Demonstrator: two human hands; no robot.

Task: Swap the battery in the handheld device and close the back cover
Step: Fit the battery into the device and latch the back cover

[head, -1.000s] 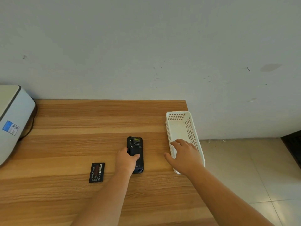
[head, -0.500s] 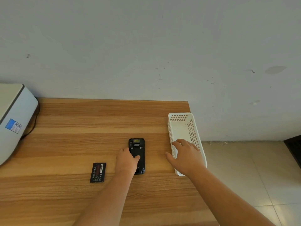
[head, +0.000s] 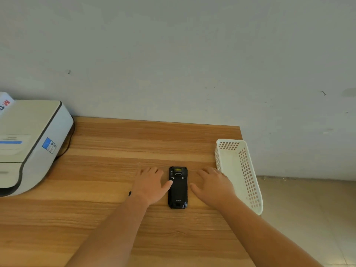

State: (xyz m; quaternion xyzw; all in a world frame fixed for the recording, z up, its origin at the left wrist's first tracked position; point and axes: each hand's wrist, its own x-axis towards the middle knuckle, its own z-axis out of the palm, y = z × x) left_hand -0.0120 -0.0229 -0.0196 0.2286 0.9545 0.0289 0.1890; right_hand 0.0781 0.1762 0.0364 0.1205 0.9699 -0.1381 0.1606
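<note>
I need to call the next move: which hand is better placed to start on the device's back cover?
Left, probably. The left hand lies flat beside the handheld device with its thumb tip already at the cover's edge. The right hand also lies open on the table, but apart from the device, next to the white basket.

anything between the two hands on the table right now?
Yes: in the head view the black handheld device lies back up between the left hand and right hand. The left thumb touches its edge; the right hand is apart.
</note>
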